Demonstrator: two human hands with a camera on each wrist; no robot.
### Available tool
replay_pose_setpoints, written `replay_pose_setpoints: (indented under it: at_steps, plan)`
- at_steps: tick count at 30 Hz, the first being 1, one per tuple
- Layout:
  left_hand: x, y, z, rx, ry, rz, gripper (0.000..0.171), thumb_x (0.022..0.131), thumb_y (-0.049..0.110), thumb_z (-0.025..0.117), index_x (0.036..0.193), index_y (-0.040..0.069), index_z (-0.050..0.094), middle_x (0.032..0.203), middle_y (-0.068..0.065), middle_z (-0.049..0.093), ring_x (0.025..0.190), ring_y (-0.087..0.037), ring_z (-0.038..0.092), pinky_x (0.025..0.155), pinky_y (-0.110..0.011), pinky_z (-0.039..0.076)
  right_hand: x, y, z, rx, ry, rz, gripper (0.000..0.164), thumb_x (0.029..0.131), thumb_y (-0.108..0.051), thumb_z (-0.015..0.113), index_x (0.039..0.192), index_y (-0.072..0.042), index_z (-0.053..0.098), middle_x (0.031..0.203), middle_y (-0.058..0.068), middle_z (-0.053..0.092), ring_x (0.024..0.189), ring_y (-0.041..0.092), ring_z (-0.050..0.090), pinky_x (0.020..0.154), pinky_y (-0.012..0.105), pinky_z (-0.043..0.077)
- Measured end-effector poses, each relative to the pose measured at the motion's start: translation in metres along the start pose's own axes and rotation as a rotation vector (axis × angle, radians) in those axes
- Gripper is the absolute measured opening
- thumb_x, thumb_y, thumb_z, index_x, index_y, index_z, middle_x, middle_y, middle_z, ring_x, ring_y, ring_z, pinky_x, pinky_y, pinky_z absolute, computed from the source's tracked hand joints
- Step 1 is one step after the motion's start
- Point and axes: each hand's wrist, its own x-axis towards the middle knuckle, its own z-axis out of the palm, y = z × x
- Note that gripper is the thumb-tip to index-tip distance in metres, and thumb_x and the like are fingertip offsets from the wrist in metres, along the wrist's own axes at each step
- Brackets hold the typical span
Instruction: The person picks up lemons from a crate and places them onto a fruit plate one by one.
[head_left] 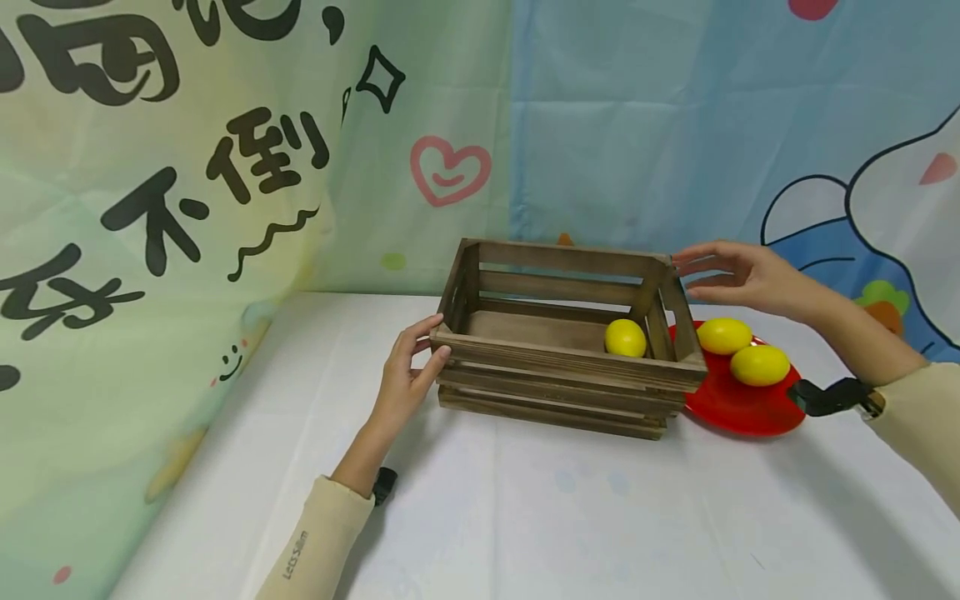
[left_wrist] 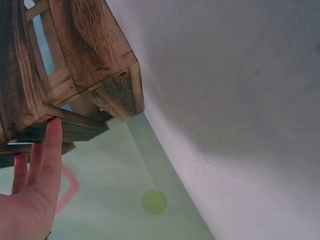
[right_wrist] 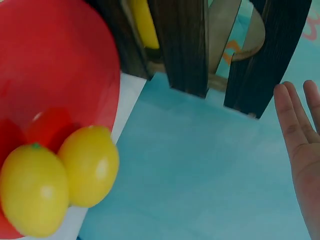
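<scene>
A slatted brown wooden crate [head_left: 555,375] stands at the middle of the table with one lemon [head_left: 625,337] in its right end. My left hand [head_left: 401,375] grips the crate's near left corner, the thumb on the front board and the fingers along the end. In the left wrist view, the fingertips of that hand [left_wrist: 42,175] touch the end boards. My right hand [head_left: 750,275] is at the far right corner, its fingers nearly straight with the tips right by the rim. The right wrist view shows this hand [right_wrist: 305,140] beside the end slats [right_wrist: 182,45].
A red plate [head_left: 750,412] sits close against the crate's right end, partly hidden by it. Two lemons lie on it, a rear lemon [head_left: 724,336] and a front lemon [head_left: 761,366]. Behind the white table [head_left: 480,517] hangs a printed cloth [head_left: 600,150].
</scene>
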Motion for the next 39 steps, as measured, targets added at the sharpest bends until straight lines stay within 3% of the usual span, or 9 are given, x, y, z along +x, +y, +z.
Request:
replay_pose_setpoints:
  at_steps: [3,7,13,17,23,28,32,39]
  plan:
    - [-0.001,0.000,0.000,0.002,-0.006,0.000,0.044,0.100,0.017,0.057,0.143,0.020,0.045,0.140,-0.012,0.047,0.123,-0.037,0.051,0.077,-0.049,0.055,0.005,-0.005,0.004,-0.040,-0.020,-0.022,0.044,0.087,0.005,0.069,0.129,-0.001,0.057,0.126,-0.001,0.060,0.106,-0.001,0.058,0.085,0.007,0.044]
    - [-0.001,0.001,-0.001,-0.001,-0.013,0.001,0.045,0.100,0.018,0.057,0.143,0.020,0.045,0.140,-0.013,0.047,0.123,-0.038,0.051,0.077,-0.050,0.055,0.009,-0.012,0.008,-0.054,-0.050,-0.073,0.041,0.085,0.005,0.070,0.124,-0.004,0.062,0.125,-0.002,0.060,0.107,-0.001,0.057,0.087,0.007,0.042]
    - [0.000,0.002,0.000,0.009,-0.007,-0.017,0.044,0.100,0.018,0.058,0.142,0.020,0.045,0.140,-0.011,0.047,0.124,-0.035,0.051,0.078,-0.048,0.055,0.025,-0.013,0.013,-0.022,-0.218,-0.163,0.040,0.086,0.006,0.069,0.124,0.004,0.059,0.125,0.003,0.060,0.109,0.000,0.057,0.089,0.015,0.047]
    - [0.001,0.002,0.001,0.015,-0.005,-0.022,0.044,0.100,0.017,0.058,0.142,0.019,0.046,0.140,-0.013,0.047,0.124,-0.037,0.051,0.078,-0.049,0.055,0.039,-0.015,0.017,-0.063,-0.379,-0.101,0.040,0.089,-0.005,0.071,0.125,0.004,0.057,0.125,0.013,0.057,0.112,0.008,0.059,0.093,0.021,0.048]
    - [0.000,0.001,0.003,0.007,0.003,-0.033,0.044,0.099,0.017,0.058,0.142,0.019,0.046,0.138,-0.014,0.048,0.122,-0.037,0.052,0.077,-0.047,0.055,0.063,-0.023,0.023,-0.146,-0.651,0.019,0.044,0.086,-0.009,0.075,0.126,0.001,0.059,0.129,0.019,0.058,0.119,0.039,0.055,0.097,0.047,0.048]
    - [0.001,0.000,0.002,-0.007,0.004,-0.025,0.044,0.100,0.016,0.058,0.142,0.019,0.046,0.138,-0.013,0.048,0.122,-0.035,0.052,0.076,-0.044,0.055,0.082,-0.024,0.027,-0.185,-0.830,0.081,0.049,0.084,-0.006,0.076,0.128,0.002,0.057,0.132,0.024,0.055,0.118,0.042,0.055,0.092,0.044,0.052]
    - [0.002,-0.002,0.002,-0.012,0.004,-0.012,0.044,0.099,0.014,0.058,0.142,0.018,0.046,0.138,-0.013,0.047,0.121,-0.036,0.052,0.076,-0.044,0.056,0.092,-0.023,0.029,-0.173,-0.899,0.120,0.050,0.083,-0.001,0.075,0.130,0.001,0.055,0.133,0.025,0.052,0.117,0.043,0.056,0.086,0.036,0.055]
    - [0.000,-0.004,0.002,-0.001,0.001,-0.017,0.045,0.098,0.013,0.059,0.142,0.016,0.046,0.140,-0.015,0.046,0.122,-0.038,0.051,0.077,-0.047,0.055,0.105,-0.013,0.031,-0.161,-0.909,0.144,0.054,0.082,0.005,0.074,0.132,0.001,0.055,0.134,0.023,0.051,0.117,0.042,0.054,0.081,0.036,0.056]
